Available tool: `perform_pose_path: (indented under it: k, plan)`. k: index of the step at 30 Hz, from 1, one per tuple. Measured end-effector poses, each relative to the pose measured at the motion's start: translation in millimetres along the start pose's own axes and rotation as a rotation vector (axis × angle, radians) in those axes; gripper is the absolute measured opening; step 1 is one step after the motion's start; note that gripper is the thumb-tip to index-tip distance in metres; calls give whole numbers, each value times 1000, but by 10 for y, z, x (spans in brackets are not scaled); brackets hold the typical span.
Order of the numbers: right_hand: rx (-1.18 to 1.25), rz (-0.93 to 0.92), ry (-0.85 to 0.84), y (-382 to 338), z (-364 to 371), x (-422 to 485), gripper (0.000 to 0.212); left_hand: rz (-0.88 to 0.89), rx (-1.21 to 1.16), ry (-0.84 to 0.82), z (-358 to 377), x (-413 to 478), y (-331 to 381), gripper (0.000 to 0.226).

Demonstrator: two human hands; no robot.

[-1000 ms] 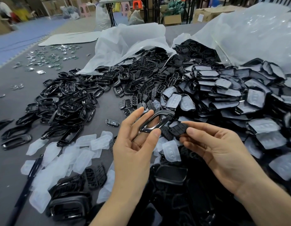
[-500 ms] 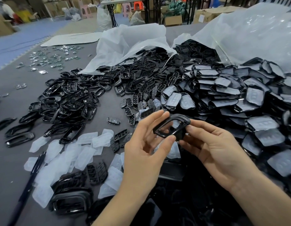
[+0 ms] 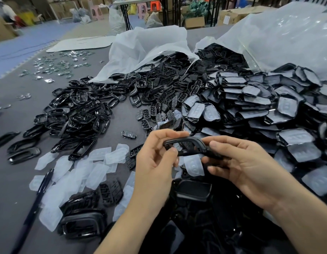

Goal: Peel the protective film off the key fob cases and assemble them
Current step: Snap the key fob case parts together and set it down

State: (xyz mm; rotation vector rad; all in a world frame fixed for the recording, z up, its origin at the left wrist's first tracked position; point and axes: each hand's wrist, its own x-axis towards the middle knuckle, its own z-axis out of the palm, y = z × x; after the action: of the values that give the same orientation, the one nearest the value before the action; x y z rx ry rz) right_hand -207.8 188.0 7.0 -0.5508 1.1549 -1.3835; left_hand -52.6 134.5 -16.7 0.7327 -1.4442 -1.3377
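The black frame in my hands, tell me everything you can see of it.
The black frame is a glossy, plastic-looking rounded loop with an open window through its middle. It is held above the piled parts, lying roughly level. The left hand pinches its left end; the right hand grips its right end, hiding that part.

Left hand point(image 3: 155, 162) and right hand point(image 3: 239, 165) pinch one black frame point(image 3: 186, 145) between them, above the grey table point(image 3: 10, 195). Peeled films point(image 3: 80, 169) lie near left; film-covered cases point(image 3: 269, 110) heaped far right.
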Motion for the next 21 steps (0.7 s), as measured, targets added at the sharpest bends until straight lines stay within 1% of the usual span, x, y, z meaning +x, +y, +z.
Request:
perform_pose_path:
  k: [3,6,10,12,14,16,21]
  plan:
    - [18,11,-51,-24,-38,13,27,6,70,-3,-7,6,0,25]
    - [12,12,-87,-24,-48,15,30,21,112,-18,10,4,20,23]
    - [-9,23,-165,-6,-16,3,32,49,199,-112,45,-34,18,30]
    - [-10,20,-167,4,-13,9,35,64,205,-151,63,-49,14,34]
    - [-15,20,-157,7,-16,16,39,80,211,-161,79,-55,7,32]
    - [-23,16,-148,-1,-21,16,43,81,231,-156,87,-51,-5,29]
    - [-72,-2,-154,-5,-12,8,41,42,284,-118,72,-50,-33,29]
